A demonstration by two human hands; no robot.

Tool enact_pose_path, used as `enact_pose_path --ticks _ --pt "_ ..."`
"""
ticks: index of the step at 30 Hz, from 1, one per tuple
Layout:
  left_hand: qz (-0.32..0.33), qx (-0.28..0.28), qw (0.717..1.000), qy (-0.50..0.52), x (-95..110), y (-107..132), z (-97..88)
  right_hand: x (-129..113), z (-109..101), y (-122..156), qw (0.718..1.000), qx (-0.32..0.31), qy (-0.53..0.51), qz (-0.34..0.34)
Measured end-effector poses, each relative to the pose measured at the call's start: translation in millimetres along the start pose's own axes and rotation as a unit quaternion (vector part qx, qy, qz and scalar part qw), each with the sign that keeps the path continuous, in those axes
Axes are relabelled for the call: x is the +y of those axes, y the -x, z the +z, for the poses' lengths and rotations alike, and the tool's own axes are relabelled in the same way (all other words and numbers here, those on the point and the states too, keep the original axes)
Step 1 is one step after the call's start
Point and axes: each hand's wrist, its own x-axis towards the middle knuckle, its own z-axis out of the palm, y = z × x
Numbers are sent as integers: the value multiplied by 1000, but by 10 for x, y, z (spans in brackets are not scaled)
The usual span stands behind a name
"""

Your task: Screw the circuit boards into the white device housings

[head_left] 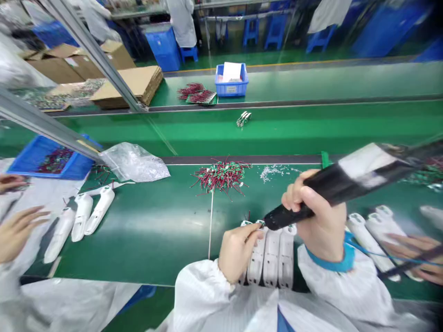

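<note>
Figure: a person's two hands at a green worktop [138,240], viewed from a head-worn camera. The left hand [238,252] formed a narrow grip, its fingertips [256,227] pinched on a small green circuit board [260,223] at the top end of the leftmost white plastic casing [254,263]. This casing lay in a row with others [278,258] side by side at the near edge of the worktop. The right hand [316,214] held a full grip around a thick black tool [332,189] banded with white tape, its narrow end just beside the board. Beyond the hands lay a heap of green boards with red wires [221,175], and to its right were scattered small silver parts [273,173]. Farther left were a clear plastic bag [134,162] and a blue crate [51,159] of wired boards. One co-worker's hand [19,233] appeared at far left near more white casings [81,216], and another co-worker's hand [411,251] appeared at far right.
</note>
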Motion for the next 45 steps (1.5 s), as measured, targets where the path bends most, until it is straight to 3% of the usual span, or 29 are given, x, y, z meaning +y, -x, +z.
enact_pose_path --ticks 9,17,24,35,45 --pt "-97 3 988 116 -20 -69 82 -99 43 -34 999 5 -51 0" --pt "-47 24 993 106 8 -61 59 -117 39 -27 998 0 -66 -3" --pt "-56 7 986 160 -22 -65 62 -133 38 -33 998 10 -60 0" --pt "-28 47 998 32 -25 -79 29 -119 59 -6 997 -3 -73 1" --pt "67 50 990 -117 -3 -86 -7 -36 77 45 999 -23 -27 -1"
